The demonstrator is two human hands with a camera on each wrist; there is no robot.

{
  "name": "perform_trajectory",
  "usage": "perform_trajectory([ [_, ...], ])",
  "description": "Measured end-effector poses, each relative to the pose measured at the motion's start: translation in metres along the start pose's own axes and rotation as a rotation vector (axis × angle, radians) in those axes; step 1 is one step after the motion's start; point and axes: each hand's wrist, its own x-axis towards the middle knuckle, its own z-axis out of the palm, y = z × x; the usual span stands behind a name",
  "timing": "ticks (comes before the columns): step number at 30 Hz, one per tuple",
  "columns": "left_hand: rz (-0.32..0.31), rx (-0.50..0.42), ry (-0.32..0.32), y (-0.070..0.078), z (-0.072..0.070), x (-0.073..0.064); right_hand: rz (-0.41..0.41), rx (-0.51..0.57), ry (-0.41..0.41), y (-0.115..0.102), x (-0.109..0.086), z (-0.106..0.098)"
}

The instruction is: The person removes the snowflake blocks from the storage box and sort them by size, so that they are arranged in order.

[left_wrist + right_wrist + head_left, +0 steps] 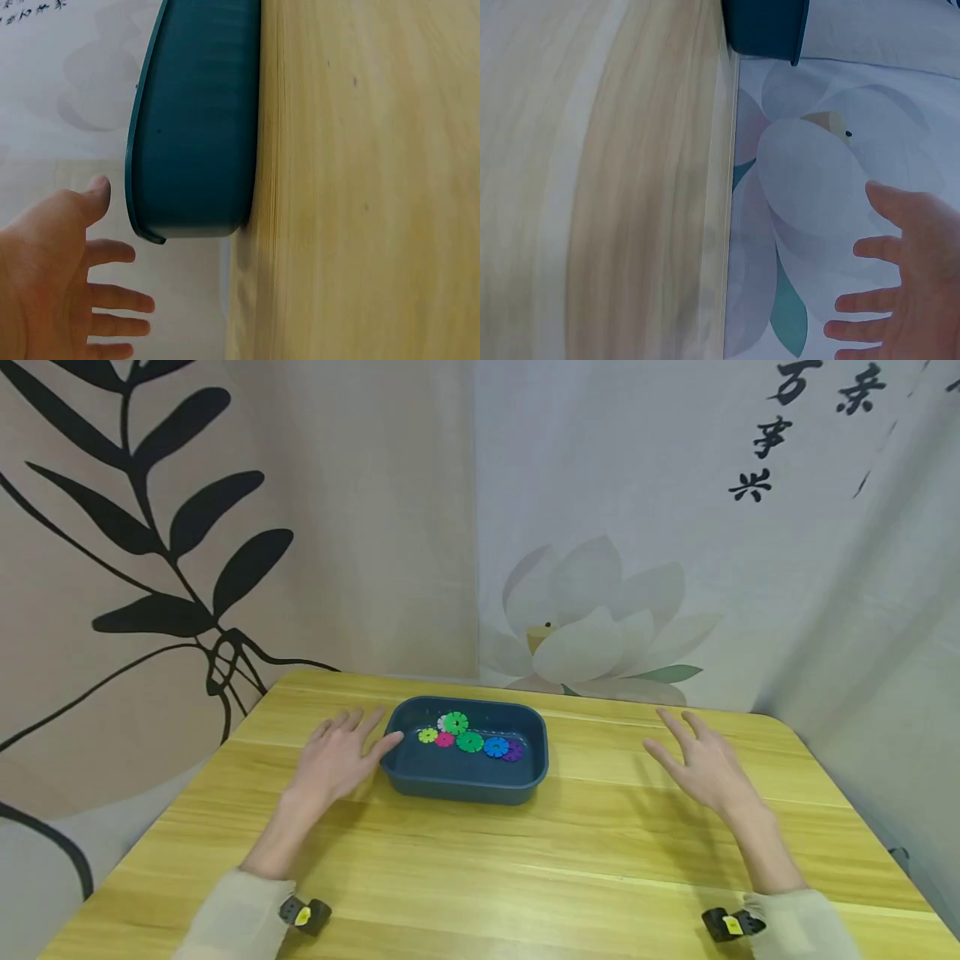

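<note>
A dark blue-green plastic tray (457,785) stands on the wooden table, left of its middle. Inside it lie several flat notched plastic discs: a green disc (470,742), a blue disc (496,747), a purple disc (513,751), a yellow disc (427,736) and a pink disc (445,739) among them. My left hand (337,756) is at the tray's left end, fingers spread and thumb overlapping the rim in the head view. In the left wrist view the thumb points at the tray wall (199,127). Well to the tray's right, my right hand (705,764) hovers over the table with fingers spread, holding nothing.
The wooden table (480,877) reaches back to a printed curtain (360,527) with leaves, a lotus and writing. Each sleeve end carries a small black wrist camera, the left camera (306,915) and the right camera (731,925).
</note>
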Motion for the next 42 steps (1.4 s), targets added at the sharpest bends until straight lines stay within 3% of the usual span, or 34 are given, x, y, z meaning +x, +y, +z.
perform_trajectory([
  [6,0.003,-0.041,0.023,0.005,0.005,0.005,-0.022,0.036,0.001,-0.013,0.007,0.006],
  [25,-0.091,-0.238,-0.049,0.007,0.021,0.026,-0.100,0.141,0.011,-0.061,0.034,0.024],
  [42,-0.049,-0.435,-0.016,-0.002,0.031,0.032,-0.183,0.274,0.041,-0.102,0.058,0.042],
])
